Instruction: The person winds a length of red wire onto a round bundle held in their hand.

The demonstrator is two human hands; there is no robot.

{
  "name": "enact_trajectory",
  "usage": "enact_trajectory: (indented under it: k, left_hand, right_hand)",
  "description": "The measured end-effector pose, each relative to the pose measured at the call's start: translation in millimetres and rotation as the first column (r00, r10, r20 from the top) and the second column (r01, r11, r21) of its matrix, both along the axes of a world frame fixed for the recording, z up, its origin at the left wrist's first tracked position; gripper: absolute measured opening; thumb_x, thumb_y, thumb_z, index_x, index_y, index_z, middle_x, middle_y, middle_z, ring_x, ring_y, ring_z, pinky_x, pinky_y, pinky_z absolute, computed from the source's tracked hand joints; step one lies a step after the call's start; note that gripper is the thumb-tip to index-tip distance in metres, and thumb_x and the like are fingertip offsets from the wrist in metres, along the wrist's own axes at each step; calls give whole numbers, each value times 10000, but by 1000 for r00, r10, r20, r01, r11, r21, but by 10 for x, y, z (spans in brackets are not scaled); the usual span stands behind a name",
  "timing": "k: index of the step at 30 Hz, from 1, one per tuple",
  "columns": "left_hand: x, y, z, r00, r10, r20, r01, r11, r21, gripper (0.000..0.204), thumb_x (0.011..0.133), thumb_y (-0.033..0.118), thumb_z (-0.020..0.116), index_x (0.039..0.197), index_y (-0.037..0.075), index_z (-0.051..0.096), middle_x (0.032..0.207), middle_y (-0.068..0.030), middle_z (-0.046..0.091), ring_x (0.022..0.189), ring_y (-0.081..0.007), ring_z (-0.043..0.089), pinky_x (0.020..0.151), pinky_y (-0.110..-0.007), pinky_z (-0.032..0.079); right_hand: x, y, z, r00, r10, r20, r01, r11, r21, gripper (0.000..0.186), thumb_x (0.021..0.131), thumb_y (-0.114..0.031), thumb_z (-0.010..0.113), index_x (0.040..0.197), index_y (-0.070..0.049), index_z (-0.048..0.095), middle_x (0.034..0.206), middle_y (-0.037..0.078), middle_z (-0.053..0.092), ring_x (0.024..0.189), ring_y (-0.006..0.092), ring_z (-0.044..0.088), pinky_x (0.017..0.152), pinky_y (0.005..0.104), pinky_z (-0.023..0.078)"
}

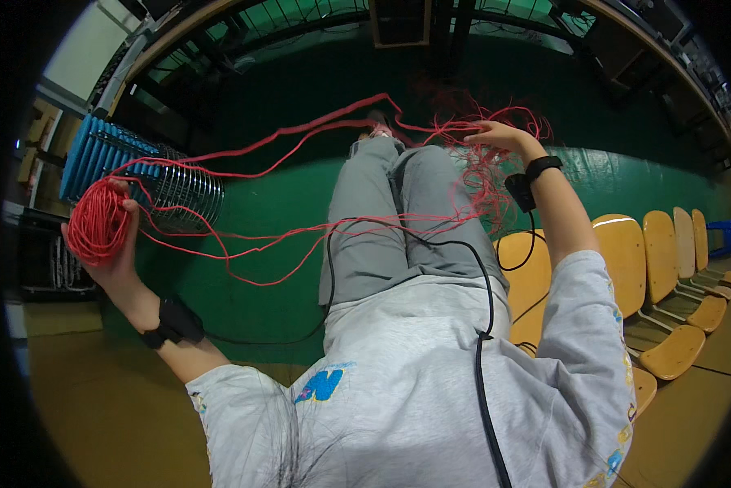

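Observation:
A round ball of red yarn (pixel 97 224) rests in my left hand (pixel 122 264), held out at the far left with the fingers curled around it. Out to the upper right, my right hand (pixel 505 137) has its thumb and fingers closed on several red strands. Long loose lengths of yarn (pixel 292 130) sag between the two hands, some crossing above my legs. Below and beside my right hand hangs a loose tangle of yarn (pixel 489 183). The thumb and fingertips are partly lost among the strands.
Blue-seated metal chairs (pixel 97 154) stand in a row at the left, close to the yarn. Wooden chairs (pixel 621 252) line the right, with a blue stool (pixel 722 237) beyond. A black cable (pixel 486 390) runs down my shirt, and thinner wires lead to both wrist straps.

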State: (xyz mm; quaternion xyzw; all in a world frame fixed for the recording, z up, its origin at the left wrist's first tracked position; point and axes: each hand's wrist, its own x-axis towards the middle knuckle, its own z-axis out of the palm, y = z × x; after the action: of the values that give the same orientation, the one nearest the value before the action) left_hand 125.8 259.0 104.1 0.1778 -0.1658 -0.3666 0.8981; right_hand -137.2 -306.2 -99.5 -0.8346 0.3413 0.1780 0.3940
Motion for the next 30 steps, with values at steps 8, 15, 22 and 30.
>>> enact_trajectory:
  k: [8,15,22,30]
  left_hand:
    - [149,210,-183,978,156,-135,-164,985,-53,646,753,293,649,1244,15,335,1223,-199,360,1155,-355,358,895,-506,387]
    - [284,90,-700,926,88,-368,-124,989,-75,638,775,330,631,1261,24,354,1227,-188,390,1150,-352,384,885,-508,397]
    - [-25,-424,-775,944,-297,-144,304,952,35,908,815,449,589,1404,-13,76,1377,-228,276,1214,-346,365,928,-509,360]
    - [80,-391,-894,995,-56,-82,54,998,-26,773,816,400,597,1347,-10,212,1329,-224,314,1208,-365,342,926,-519,369]
  right_hand:
    - [-338,-769,-391,836,-209,507,508,643,-572,282,810,-347,586,943,-110,662,929,151,648,874,335,614,737,431,493]
    - [-727,-1075,39,976,-99,195,183,858,-480,352,864,-399,551,850,-70,677,810,127,659,773,280,621,691,381,477]
    - [-968,-1349,621,707,-33,706,426,817,-389,248,924,-248,447,931,-88,636,690,-7,574,567,111,538,456,259,431]
    - [-1922,-2005,802,50,-793,607,675,474,565,346,811,30,404,1151,18,471,865,199,583,748,322,627,680,390,562]
